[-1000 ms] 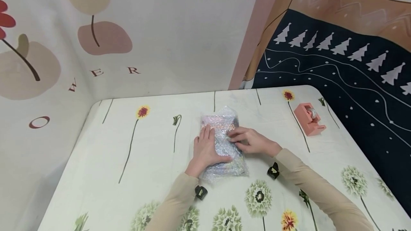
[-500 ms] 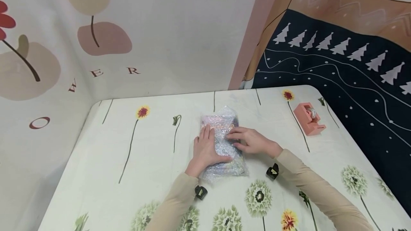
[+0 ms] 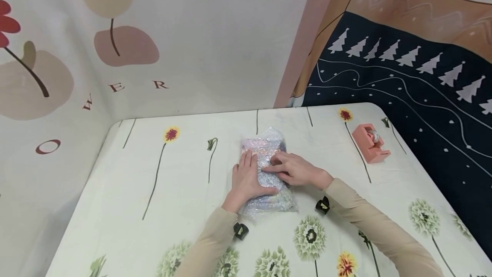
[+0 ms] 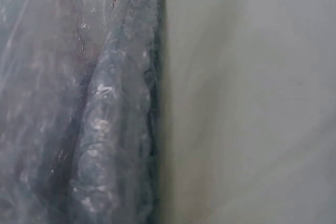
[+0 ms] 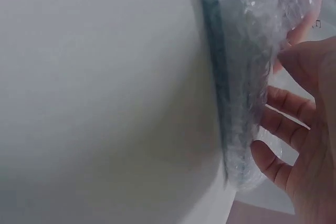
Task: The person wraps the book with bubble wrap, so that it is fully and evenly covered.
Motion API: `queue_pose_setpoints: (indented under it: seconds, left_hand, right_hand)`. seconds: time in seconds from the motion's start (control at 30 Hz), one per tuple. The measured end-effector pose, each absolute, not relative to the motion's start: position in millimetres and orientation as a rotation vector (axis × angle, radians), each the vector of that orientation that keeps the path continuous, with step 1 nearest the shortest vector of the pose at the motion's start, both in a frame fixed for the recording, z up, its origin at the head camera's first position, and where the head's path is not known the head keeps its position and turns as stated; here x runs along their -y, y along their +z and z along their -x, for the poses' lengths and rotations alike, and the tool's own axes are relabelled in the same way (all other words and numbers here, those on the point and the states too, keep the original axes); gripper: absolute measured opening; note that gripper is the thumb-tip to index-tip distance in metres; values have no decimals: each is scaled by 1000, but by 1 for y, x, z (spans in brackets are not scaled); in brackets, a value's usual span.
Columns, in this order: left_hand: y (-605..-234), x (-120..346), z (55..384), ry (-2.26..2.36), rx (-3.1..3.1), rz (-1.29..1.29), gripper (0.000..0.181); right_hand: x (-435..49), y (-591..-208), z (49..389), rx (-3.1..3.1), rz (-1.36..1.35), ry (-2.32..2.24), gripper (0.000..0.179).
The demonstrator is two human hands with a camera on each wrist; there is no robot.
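A flat, book-sized rectangular package [image 3: 278,200] wrapped in bubble wrap lies on the table in the head view, its pastel contents showing faintly through the plastic. My left hand [image 3: 247,181] rests flat along its left side, fingers straight and thumb spread across the lower middle. From the right, my right hand [image 3: 295,169] reaches over the package, with its index finger pointing left to the wrap near the left hand. Close up in the right wrist view, loosely bent fingertips [image 5: 262,153] touch the wrap. The left wrist view shows the package's wrapped edge [image 4: 115,129] but no fingers.
A pink tape dispenser [image 3: 370,143] with a roll of clear tape stands at the back right of the table. The tablecloth [image 3: 184,191] is white with printed flowers. Decorated fabric walls [image 3: 215,46] rise behind and at the left.
My right hand has slid a little left over the package, and its index finger now reaches closer to the left hand. The left hand and the package have stayed in place.
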State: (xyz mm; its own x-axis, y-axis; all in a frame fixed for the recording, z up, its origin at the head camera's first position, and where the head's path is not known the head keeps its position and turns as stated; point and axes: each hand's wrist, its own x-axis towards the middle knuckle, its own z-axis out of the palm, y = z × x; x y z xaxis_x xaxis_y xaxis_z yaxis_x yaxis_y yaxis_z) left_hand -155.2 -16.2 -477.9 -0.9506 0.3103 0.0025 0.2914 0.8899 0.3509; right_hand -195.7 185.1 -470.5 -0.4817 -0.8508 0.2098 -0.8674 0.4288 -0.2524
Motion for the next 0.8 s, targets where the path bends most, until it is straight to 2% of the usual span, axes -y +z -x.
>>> queue_pose_setpoints:
  seconds: [0.17,0.43,0.8]
  left_hand:
    - [-478,16,156,536,-2997,-469,128]
    - [-478,16,155,564,-2991,-470,127]
    - [-478,16,155,575,-2984,-464,127]
  right_hand:
    - [-185,-470,195,2624,-1568,531,39]
    - [-195,-468,193,2686,-1538,815,28]
    - [-198,-472,189,2675,-1516,745,32]
